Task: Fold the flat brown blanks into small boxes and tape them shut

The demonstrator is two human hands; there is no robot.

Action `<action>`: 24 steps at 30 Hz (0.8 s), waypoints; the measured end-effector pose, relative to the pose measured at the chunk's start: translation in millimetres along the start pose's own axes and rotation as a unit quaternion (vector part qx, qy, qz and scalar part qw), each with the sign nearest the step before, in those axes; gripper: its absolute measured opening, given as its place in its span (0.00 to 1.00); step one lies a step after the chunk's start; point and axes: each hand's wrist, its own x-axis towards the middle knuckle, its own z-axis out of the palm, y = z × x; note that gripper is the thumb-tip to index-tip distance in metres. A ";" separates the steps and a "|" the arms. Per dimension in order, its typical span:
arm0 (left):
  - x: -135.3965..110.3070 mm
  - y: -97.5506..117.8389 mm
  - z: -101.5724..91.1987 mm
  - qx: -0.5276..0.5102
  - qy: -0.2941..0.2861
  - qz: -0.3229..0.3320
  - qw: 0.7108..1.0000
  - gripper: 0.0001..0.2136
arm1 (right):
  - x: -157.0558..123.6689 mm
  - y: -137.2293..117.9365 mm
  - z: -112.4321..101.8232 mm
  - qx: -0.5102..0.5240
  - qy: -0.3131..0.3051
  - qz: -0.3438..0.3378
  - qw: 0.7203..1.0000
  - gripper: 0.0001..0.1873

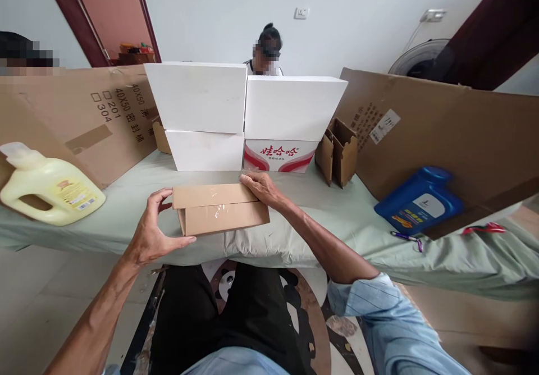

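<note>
A small brown cardboard box (221, 209) lies on the pale green cloth-covered table (320, 218) right in front of me, with clear tape along its top seam. My left hand (149, 232) grips the box's left end, thumb at the front and fingers curled round the side. My right hand (261, 187) lies flat on the box's top right edge, fingers pressed down along the taped seam.
Stacked white boxes (197, 97) and a red-printed carton (280, 155) stand behind. Open small brown cartons (339, 150) sit at right. A cream jug (50, 187) lies left, a blue jug (419, 201) right. Large cardboard sheets (442, 128) flank both sides. A person sits behind the boxes.
</note>
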 end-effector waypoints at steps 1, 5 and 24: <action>-2.0 -1.3 1.1 -0.017 0.001 0.005 1.000 0.53 | 0.0 2.4 1.0 0.001 -0.006 0.007 1.000 0.31; -7.9 -14.6 6.5 -0.055 0.014 0.003 0.998 0.47 | -7.7 25.5 -3.5 -0.095 -0.019 0.028 0.995 0.35; -21.6 -1.4 18.1 -0.063 0.068 -0.027 0.995 0.43 | -148.1 162.4 -95.1 -0.436 -0.037 0.140 0.888 0.08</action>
